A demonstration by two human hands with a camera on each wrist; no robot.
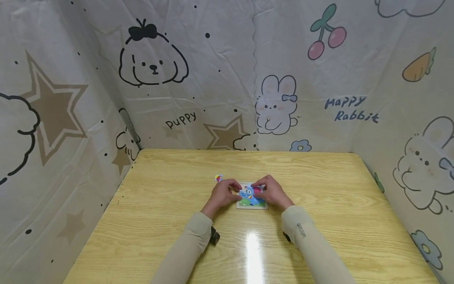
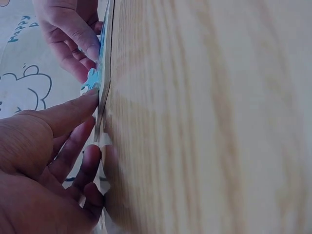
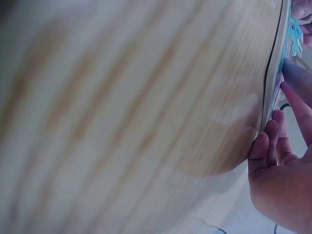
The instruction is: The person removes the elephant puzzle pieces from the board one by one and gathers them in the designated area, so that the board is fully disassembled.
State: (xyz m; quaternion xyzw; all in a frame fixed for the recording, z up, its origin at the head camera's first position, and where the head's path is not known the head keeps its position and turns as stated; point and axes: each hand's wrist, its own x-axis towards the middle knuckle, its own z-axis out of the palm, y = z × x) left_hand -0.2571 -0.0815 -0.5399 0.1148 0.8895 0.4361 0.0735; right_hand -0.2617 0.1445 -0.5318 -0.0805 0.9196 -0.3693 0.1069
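Two pale sleeves, the left one (image 1: 186, 246) and the right one (image 1: 317, 246), reach from the near side toward a small puzzle board (image 1: 252, 208), a dark object (image 1: 214, 236) showing under the left cuff. A streak of glare (image 1: 253, 252) lies on the wood-grain table (image 1: 170, 185), on the near side of the board.

At the board's left edge, the left hand (image 1: 223, 194) pinches a light-blue piece (image 2: 91, 77) marked with an eye, thumb and forefinger closing on it. At the opposite edge, the right hand (image 1: 274, 193) bends over the board, thumb and forefinger apart on the picture; whether they grip a piece, one cannot tell. Both hands cover parts of the board's sides.

The board lies flat between the hands, its longer side apparently running left to right, the picture's green ground toward the person. The blue piece sits over the board's left half, just at the left fingertips, tilted up off the surface in both wrist views; its long axis is unclear.

Beyond the board's far left corner, a loose colorful piece (image 1: 218, 177) lies just past the left knuckles. Farther behind the board hangs a cloth (image 1: 220, 51) printed with a puppy, rabbits and cherries.
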